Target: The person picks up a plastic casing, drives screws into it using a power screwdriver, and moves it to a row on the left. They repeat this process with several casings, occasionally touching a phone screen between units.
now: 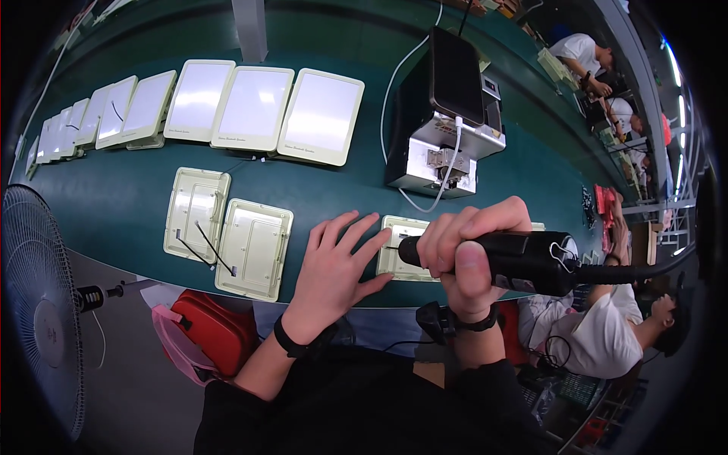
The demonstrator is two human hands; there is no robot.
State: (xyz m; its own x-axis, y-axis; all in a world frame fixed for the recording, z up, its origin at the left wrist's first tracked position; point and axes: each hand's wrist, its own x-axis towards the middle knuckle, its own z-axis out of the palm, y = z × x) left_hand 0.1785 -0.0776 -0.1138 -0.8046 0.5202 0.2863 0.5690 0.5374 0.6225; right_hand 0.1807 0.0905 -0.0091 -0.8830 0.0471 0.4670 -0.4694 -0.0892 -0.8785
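Note:
My right hand (466, 254) is wrapped round a black electric screwdriver (535, 263), whose tip points left and whose cord runs off to the right. Under it lies a pale cream plastic housing (409, 271), largely covered by the tool and my hand. My left hand (327, 279) rests with fingers spread at the housing's left edge, holding nothing. Further left, two similar open back shells (258, 250) lie side by side, one overlapping the other, with short black wires across them. What the screwdriver tip touches is hard to make out.
A row of cream-framed white panels (322, 114) stretches along the far left of the green table. Behind my hands stands a silver-and-black machine (428, 163) with a black phone-like device (456, 76) and white cable. A fan (45, 318) is at left; a co-worker (588, 330) sits at right.

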